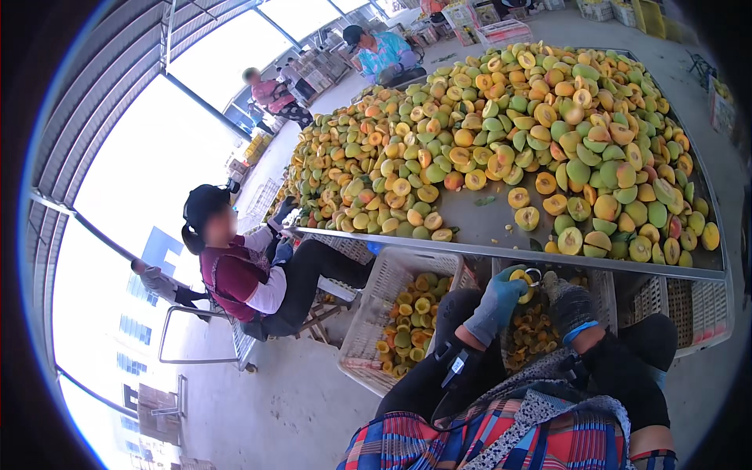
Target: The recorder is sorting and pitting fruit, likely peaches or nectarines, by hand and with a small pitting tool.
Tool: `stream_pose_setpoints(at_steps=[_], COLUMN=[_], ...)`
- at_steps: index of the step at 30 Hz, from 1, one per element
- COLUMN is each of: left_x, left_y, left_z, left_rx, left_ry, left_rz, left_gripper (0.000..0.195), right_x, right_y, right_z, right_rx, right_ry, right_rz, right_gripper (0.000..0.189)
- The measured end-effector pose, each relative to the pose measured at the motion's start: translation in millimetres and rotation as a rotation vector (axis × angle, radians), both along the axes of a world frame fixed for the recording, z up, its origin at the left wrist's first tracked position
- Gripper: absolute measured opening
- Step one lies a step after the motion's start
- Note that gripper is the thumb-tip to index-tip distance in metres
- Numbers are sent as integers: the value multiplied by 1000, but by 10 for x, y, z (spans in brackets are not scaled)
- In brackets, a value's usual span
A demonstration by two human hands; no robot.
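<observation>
My left hand (493,305), in a blue-grey work glove, grips a yellow halved stone fruit (521,292), apparently a peach or apricot. In my dark-gloved right hand (567,304) is a small tool with a metal ring (534,275), which meets the cut side of that fruit. The tool's handle is hidden inside my fist. Both hands are just below the near edge of a metal table (470,211), heaped with green, yellow and orange fruit halves (499,123). Beneath my hands, a crate (605,299) between my knees contains brownish-orange fruit scraps (531,338).
To my left, a white plastic crate (359,338) holds hollowed fruit halves (411,317). A seated co-worker (244,270) works farther along the table edge. Another person (385,56) sits across the table. More crates (699,311) stand under the table at right.
</observation>
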State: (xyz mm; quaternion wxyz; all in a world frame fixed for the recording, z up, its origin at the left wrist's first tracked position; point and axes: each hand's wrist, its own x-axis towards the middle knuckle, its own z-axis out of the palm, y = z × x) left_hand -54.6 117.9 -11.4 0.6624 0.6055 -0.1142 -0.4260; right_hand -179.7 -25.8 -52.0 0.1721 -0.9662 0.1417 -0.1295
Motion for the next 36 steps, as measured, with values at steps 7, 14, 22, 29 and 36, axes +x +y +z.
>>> stream_pose_setpoints(at_steps=[7,14,22,29,36], left_x=[-251,909,1354,1168,641], left_y=[523,1548,-879,-1554,-1348], left_z=[1015,628,-6,-314,145], left_rx=[-181,859,516,486,-278], left_ry=[98,-1280,-1158,-1135,-297], left_rz=[172,268,-2,32,6], left_gripper=[46,46,72,57,53], right_x=[-1,-119,1,7,251], right_y=[-483,-298,-484,-619,-664], right_z=[-45,188,265,478,419], right_rx=[272,373,344,418,425], right_ry=[373,219,-98,-196,-519], right_rz=[-144,46,89,-150,-227], right_gripper=[36,45,38,35,33])
